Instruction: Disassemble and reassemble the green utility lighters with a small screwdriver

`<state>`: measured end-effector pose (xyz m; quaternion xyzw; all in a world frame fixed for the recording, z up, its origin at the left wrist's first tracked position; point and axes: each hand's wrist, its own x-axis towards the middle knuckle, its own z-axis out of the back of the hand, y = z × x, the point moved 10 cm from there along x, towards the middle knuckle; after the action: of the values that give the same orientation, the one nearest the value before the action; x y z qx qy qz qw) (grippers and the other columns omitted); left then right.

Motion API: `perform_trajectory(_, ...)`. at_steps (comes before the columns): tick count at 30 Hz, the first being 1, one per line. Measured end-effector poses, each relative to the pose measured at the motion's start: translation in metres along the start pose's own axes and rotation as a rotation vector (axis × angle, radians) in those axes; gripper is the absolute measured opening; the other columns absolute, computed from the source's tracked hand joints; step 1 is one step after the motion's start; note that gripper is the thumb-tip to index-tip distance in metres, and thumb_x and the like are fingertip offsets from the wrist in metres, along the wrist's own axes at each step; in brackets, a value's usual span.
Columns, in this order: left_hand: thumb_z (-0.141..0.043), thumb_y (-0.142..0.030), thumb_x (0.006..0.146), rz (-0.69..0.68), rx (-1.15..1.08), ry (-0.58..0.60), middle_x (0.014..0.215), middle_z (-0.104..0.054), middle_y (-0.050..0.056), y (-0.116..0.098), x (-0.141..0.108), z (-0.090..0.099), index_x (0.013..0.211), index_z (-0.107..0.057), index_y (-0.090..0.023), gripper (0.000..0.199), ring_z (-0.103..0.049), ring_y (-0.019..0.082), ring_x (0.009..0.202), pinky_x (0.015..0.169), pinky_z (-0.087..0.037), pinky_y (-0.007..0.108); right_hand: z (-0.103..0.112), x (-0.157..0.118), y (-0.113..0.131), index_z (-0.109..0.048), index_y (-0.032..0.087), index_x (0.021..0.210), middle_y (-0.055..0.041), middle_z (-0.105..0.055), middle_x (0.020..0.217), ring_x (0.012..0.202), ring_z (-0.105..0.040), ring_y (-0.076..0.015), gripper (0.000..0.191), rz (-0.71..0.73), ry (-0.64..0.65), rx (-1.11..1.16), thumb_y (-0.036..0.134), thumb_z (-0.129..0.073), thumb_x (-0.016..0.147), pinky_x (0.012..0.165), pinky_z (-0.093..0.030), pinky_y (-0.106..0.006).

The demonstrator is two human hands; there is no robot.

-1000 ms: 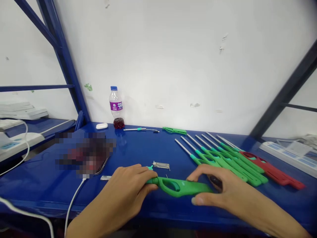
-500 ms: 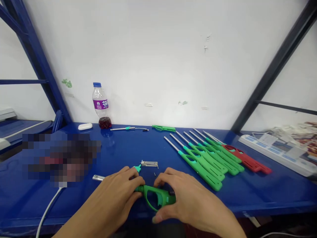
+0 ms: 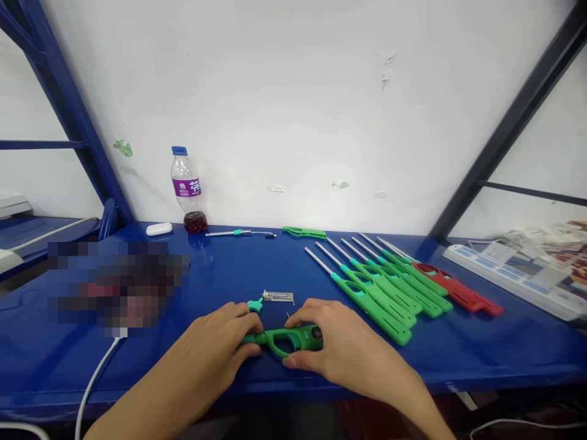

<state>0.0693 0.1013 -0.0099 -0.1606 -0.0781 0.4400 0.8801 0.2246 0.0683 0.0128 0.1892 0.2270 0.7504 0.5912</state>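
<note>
A green long-nosed lighter (image 3: 300,337) is held level between my two hands near the table's front edge. My left hand (image 3: 224,345) pinches its neck between thumb and fingers, and the left end is hidden behind that hand. My right hand (image 3: 343,348) grips the handle, thumb below and fingers above, covering its right end. A dark part shows in the handle beside my right palm. Just beyond my hands lie a teal plastic piece (image 3: 255,305), a small metal frame (image 3: 279,297) and a tiny pin (image 3: 288,315).
Several green lighters (image 3: 376,308) and red lighters (image 3: 463,296) lie in a row at right, near a white power strip (image 3: 513,281). At the back are a bottle (image 3: 187,189), a white case (image 3: 159,229), a metal tube (image 3: 229,233) and a green handle shell (image 3: 305,233).
The lighter has turned in my hands, and its handle sits higher. My right thumb has moved up against its lower side. The metal tube end seen left of my left hand is hidden now.
</note>
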Motion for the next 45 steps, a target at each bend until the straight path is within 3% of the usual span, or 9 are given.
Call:
perform_trajectory(9,-0.064,-0.018,0.095,0.058,-0.089,0.013,0.102,-0.068,-0.001,0.018,0.0,0.005,0.1,-0.071,-0.026,0.012,-0.066,0.022,0.098,0.085,-0.042,0.034,0.0,0.003,-0.007,-0.078,0.031,0.106,0.0045,-0.073,0.106,0.104,-0.064,-0.0225,0.032,-0.02,0.014,0.079,0.043,-0.091,0.079,0.086,-0.042,-0.03)
perform_trajectory(20,-0.063,-0.023,0.099,0.041,-0.123,0.025,0.097,-0.067,-0.003,0.011,-0.003,0.01,0.094,-0.071,-0.029,0.011,-0.065,0.019,0.092,0.078,-0.039,0.03,0.005,0.005,-0.007,-0.081,0.032,0.098,0.0061,-0.074,0.103,0.1,-0.065,-0.0212,0.027,-0.034,0.019,0.189,0.043,-0.092,0.075,0.079,-0.044,-0.028)
perform_trajectory(25,-0.062,-0.023,0.099,0.042,-0.075,0.046,0.098,-0.066,-0.001,0.006,-0.002,0.012,0.093,-0.072,-0.028,0.013,-0.066,0.02,0.09,0.077,-0.04,0.031,0.019,0.001,-0.01,-0.081,0.033,0.104,0.0042,-0.074,0.113,0.102,-0.065,-0.0234,0.033,-0.05,-0.03,0.246,0.05,-0.091,0.077,0.08,-0.046,-0.029)
perform_trajectory(30,-0.062,-0.025,0.1,0.045,-0.047,0.048,0.105,-0.07,-0.002,0.01,-0.003,0.007,0.099,-0.073,-0.032,0.014,-0.069,0.022,0.098,0.083,-0.046,0.034,0.044,-0.002,-0.021,-0.08,0.033,0.112,0.0011,-0.075,0.113,0.096,-0.067,-0.0247,0.036,-0.072,-0.182,0.233,0.061,-0.078,0.089,0.084,-0.05,-0.035)
perform_trajectory(33,-0.06,-0.028,0.101,0.023,-0.009,0.002,0.124,-0.072,0.0,0.016,-0.007,0.002,0.118,-0.072,-0.039,0.023,-0.068,0.027,0.118,0.099,-0.049,0.041,0.055,-0.001,-0.04,-0.079,0.028,0.116,-0.0031,-0.076,0.114,0.096,-0.068,-0.0271,0.045,-0.145,-0.294,0.125,0.065,-0.075,0.09,0.085,-0.051,-0.039)
perform_trajectory(35,-0.062,-0.033,0.1,0.021,0.028,-0.06,0.139,-0.067,0.002,0.017,-0.009,0.003,0.133,-0.067,-0.041,0.034,-0.06,0.032,0.134,0.11,-0.047,0.048,0.053,0.003,-0.048,-0.078,0.024,0.117,-0.0051,-0.076,0.116,0.102,-0.069,-0.0286,0.044,-0.17,-0.294,0.033,0.06,-0.076,0.092,0.089,-0.051,-0.04)
perform_trajectory(37,-0.062,-0.036,0.1,-0.017,0.051,-0.112,0.143,-0.065,0.004,0.01,-0.009,0.005,0.136,-0.066,-0.039,0.037,-0.058,0.034,0.136,0.109,-0.049,0.049,0.048,0.008,-0.053,-0.077,0.02,0.121,-0.0075,-0.076,0.118,0.109,-0.068,-0.03,0.041,-0.188,-0.267,-0.047,0.051,-0.078,0.094,0.093,-0.05,-0.041)
perform_trajectory(41,-0.056,-0.024,0.102,-0.197,0.046,-0.151,0.122,-0.069,0.005,-0.024,-0.003,0.007,0.121,-0.072,-0.032,0.026,-0.067,0.027,0.11,0.092,-0.055,0.041,0.049,0.008,-0.051,-0.074,0.018,0.128,-0.0104,-0.074,0.121,0.113,-0.067,-0.0324,0.042,-0.186,-0.258,-0.102,0.043,-0.079,0.095,0.096,-0.049,-0.043)
perform_trajectory(45,-0.055,-0.017,0.103,-0.273,0.066,-0.153,0.112,-0.068,0.003,-0.043,0.006,0.0,0.111,-0.071,-0.027,0.021,-0.065,0.025,0.1,0.091,-0.051,0.042,0.054,-0.008,-0.044,-0.081,0.029,0.106,-0.0016,-0.077,0.108,0.099,-0.07,-0.0275,0.019,-0.133,-0.186,-0.111,0.042,-0.082,0.093,0.085,-0.048,-0.036)
